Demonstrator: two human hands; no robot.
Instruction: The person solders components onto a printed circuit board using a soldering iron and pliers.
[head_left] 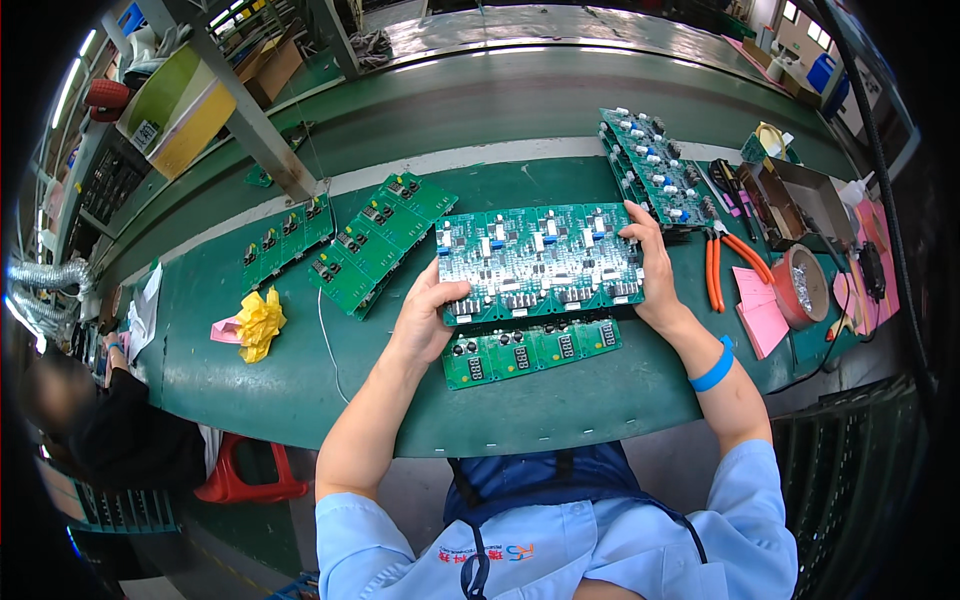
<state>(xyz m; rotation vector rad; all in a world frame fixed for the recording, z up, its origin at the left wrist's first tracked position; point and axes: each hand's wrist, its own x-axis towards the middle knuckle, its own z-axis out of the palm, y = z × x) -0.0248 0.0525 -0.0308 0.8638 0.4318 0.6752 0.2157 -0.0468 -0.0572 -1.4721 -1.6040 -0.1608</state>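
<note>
At the green bench, far left: a seated co-worker's dark sleeve near a red stool; yellow and green bins sit tilted on the rack above
Left of centre: a yellow crumpled tuft on a pink slip, then two green circuit panels lying flat and apart from the hands
Left hand: clasped on the lower left edge of the large populated board panel, thumb on top
Panel's place: lifted slightly at mid-bench, squarely before the person, its near edge over a narrow green display strip that rests on the mat
Right hand: gripping the panel's right edge, fingers curled over the top corner; a blue wristband on the wrist
Step in hand: by the look of it, the panel is being held two-handed for checking or repositioning
Next move calls for: judged from the pose, an even grip on both edges so the panel stays level and clears the strip beneath
Right of centre: a stack of component-laden boards just behind the right hand
Far right: orange-handled pliers, pink paper squares, a red-rimmed roll of tape and a small yellow-green tape roll; no labels are readable
</note>
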